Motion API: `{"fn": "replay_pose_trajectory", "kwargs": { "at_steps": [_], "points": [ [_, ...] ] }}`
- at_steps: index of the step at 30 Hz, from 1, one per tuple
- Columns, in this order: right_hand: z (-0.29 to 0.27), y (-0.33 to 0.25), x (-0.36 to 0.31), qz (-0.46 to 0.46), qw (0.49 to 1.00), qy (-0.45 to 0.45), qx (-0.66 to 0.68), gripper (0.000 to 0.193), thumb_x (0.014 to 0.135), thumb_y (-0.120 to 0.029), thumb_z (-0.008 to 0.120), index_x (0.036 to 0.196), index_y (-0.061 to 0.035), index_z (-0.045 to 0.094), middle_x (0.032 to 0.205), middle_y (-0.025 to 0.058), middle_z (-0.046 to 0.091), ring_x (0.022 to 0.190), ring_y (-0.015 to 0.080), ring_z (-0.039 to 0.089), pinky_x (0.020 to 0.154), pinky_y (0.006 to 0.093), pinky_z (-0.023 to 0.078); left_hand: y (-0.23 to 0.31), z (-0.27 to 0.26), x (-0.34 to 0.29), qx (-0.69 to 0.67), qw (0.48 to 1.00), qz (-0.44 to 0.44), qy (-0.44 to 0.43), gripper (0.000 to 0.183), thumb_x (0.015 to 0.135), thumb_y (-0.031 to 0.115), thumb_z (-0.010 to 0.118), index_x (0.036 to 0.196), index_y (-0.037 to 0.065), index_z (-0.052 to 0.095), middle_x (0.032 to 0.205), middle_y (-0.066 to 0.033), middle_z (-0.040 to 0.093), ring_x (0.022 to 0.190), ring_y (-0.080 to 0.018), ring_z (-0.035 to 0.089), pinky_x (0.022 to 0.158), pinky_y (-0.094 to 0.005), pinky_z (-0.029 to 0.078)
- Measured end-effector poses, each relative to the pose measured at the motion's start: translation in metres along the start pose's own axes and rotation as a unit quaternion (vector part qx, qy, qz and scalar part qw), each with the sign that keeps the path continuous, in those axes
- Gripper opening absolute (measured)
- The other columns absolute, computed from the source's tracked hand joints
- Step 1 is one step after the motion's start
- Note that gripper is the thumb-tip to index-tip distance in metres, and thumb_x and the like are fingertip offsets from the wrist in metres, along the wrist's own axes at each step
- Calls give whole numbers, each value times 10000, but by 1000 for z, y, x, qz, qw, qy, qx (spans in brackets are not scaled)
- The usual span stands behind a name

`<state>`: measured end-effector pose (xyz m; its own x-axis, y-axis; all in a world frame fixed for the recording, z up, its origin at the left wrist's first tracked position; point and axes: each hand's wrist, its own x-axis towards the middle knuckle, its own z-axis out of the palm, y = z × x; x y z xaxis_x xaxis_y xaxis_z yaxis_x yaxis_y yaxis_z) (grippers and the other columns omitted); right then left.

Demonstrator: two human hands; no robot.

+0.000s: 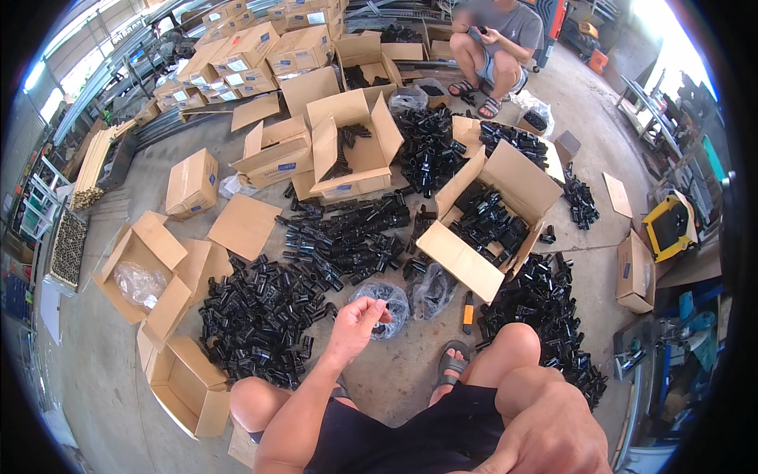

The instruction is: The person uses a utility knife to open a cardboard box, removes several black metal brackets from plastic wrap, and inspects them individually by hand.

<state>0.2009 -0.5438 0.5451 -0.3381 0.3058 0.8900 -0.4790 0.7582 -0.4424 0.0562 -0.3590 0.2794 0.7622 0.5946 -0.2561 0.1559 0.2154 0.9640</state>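
Observation:
My left hand [357,330] is raised in front of a clear plastic bag [399,317] on the floor. Its fingers are closed in a pinch, and whatever lies between the tips is too small to make out. Close to the camera at the lower right is my right hand [545,430], beside my right knee; most of its fingers are hidden. Short black tubular pieces lie in a heap [257,320] to the left and another heap [541,304] to the right. An open cardboard box [521,186] full of similar pieces stands ahead.
An orange-and-black tool [468,314] lies near my right foot. Open boxes [185,387] stand at left, and a taller open box [359,162] is farther ahead. Stacked cartons [241,51] rise at the back. Another person [501,47] sits at the far right, hands raised.

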Motion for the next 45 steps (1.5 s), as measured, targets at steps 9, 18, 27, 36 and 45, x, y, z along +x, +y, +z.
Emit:
{"fn": "replay_pose_trajectory", "kwargs": {
  "at_steps": [9,18,27,36,45],
  "points": [
    [0,2,-2,10,1000,2,4,801,1026,-686,396,596,-36,579,595,142,520,598,318,608,1202,669,232,-2,0,0,14,1000,3,-3,336,1075,330,587,975,28,693,937,-52,733,921,-121,659,906,-306,487],
    [-4,2,-2,16,1000,-8,3,814,1023,-692,393,586,-34,587,605,134,533,593,318,602,1183,667,280,1,-1,-1,3,1000,-1,-7,338,1076,328,587,975,26,699,938,-54,735,922,-121,659,909,-307,490],
    [-6,0,1,-9,999,-18,-26,796,1036,-673,389,593,-45,598,616,135,553,604,312,612,1182,653,294,0,2,1,-5,1000,-2,-3,324,1071,313,596,978,21,702,937,-59,737,919,-125,663,906,-306,493],
    [-1,0,-1,-8,1000,-9,-14,809,1027,-686,395,616,-25,613,619,146,550,616,314,624,1188,681,247,-1,3,1,15,1000,1,-9,319,1072,308,592,983,22,702,941,-59,741,918,-127,669,911,-308,496],
    [-5,-7,-3,12,1000,-13,-15,812,1027,-689,390,602,-28,593,608,138,534,588,306,598,1178,672,279,4,3,1,6,1000,-8,-6,339,1072,327,593,967,22,698,939,-51,734,922,-122,659,913,-304,489]
  ]
}}
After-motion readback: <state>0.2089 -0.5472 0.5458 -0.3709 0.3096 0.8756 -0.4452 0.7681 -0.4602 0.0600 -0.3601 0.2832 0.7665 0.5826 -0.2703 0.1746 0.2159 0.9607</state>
